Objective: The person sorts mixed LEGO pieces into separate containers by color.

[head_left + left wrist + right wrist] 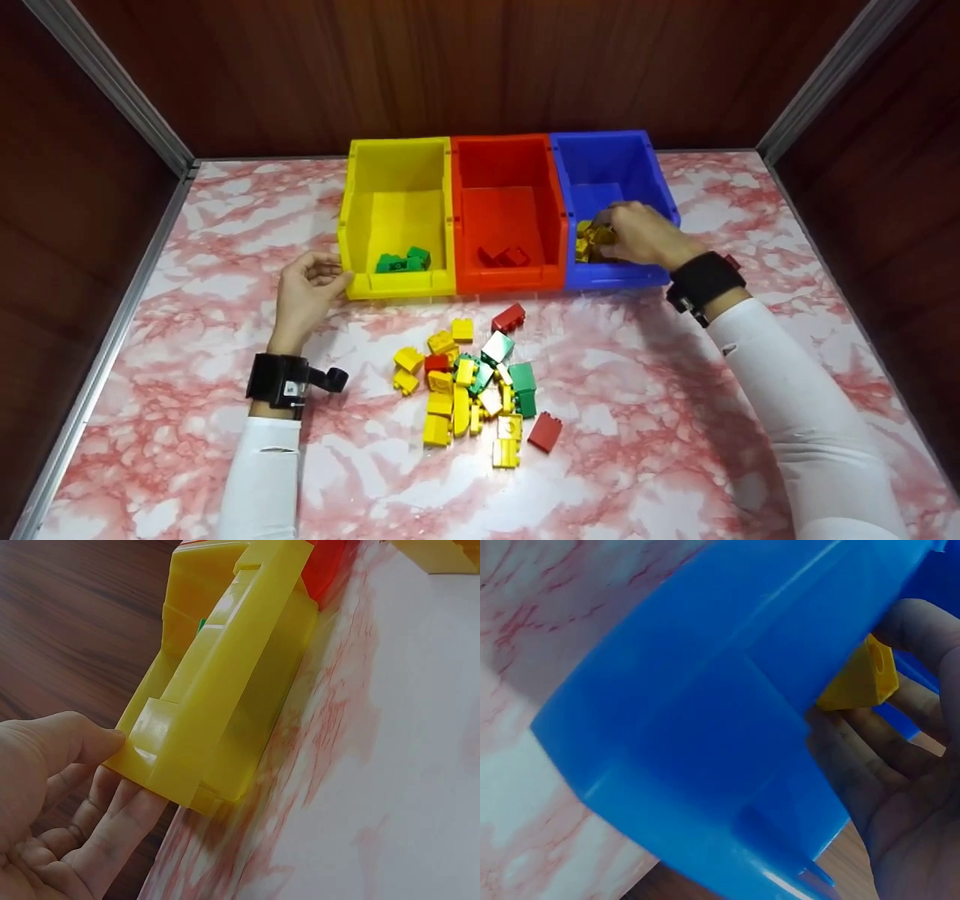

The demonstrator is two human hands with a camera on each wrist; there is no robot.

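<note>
A yellow bin stands left in a row of three with several green toy bricks inside. My left hand grips its front left corner, thumb on the rim and fingers beneath. In the middle red bin lie a few red bricks. My right hand reaches into the blue bin at the right, over several yellow bricks. The right wrist view shows a yellow brick between its thumb and fingers; the blue front wall hides part of it.
A loose pile of yellow, green and red bricks lies on the marbled table before the bins. A red brick sits at its right edge, another red brick near the red bin. Dark wood-grain walls enclose the table.
</note>
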